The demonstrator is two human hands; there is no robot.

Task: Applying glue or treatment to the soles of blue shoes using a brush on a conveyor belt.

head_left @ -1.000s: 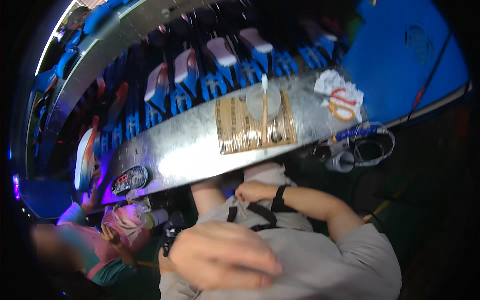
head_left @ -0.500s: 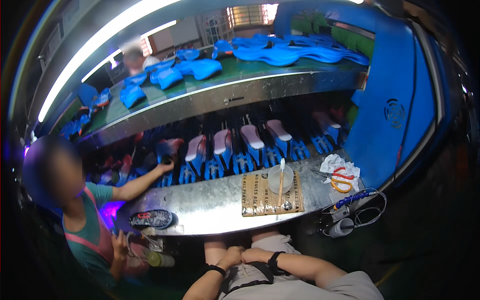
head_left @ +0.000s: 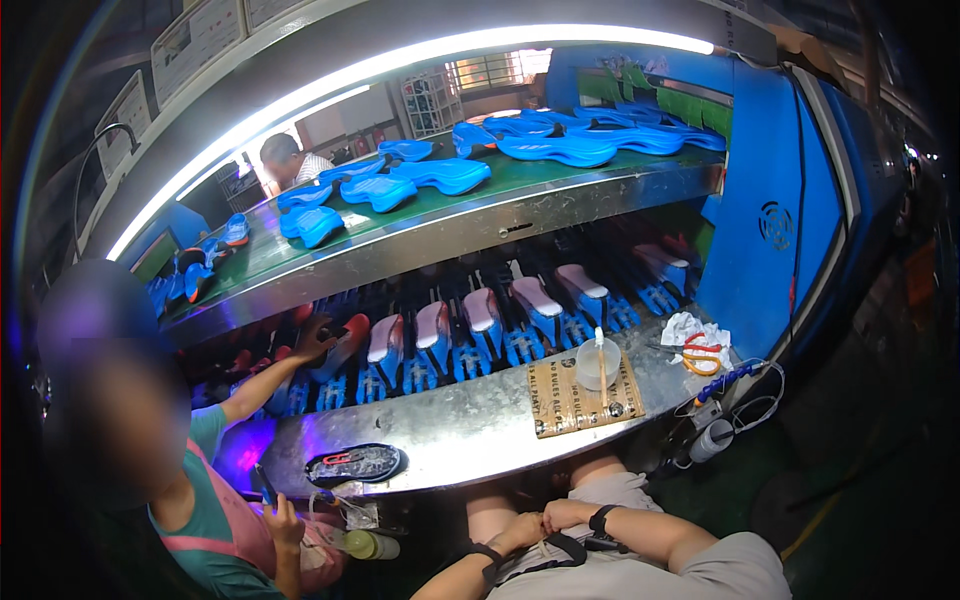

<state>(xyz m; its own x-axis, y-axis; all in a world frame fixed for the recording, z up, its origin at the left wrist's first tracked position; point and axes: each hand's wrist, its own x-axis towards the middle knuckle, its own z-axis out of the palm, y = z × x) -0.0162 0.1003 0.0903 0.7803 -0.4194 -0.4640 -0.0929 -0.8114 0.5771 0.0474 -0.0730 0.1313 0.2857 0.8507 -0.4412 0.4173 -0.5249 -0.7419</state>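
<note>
Left hand (head_left: 520, 530) and right hand (head_left: 568, 514) are held together at the waist of pale shorts (head_left: 615, 490) — fingers curled, anything gripped cannot be told — while a cardboard pad (head_left: 562, 408), topped by a tub (head_left: 586, 372), is seen ahead on the bench (head_left: 450, 445)

A white strip light (head_left: 560, 37) glows above a green shelf (head_left: 262, 264), barred window (head_left: 482, 71) behind

Black capital lettering repeats across the brown taped board (head_left: 560, 408).
</note>
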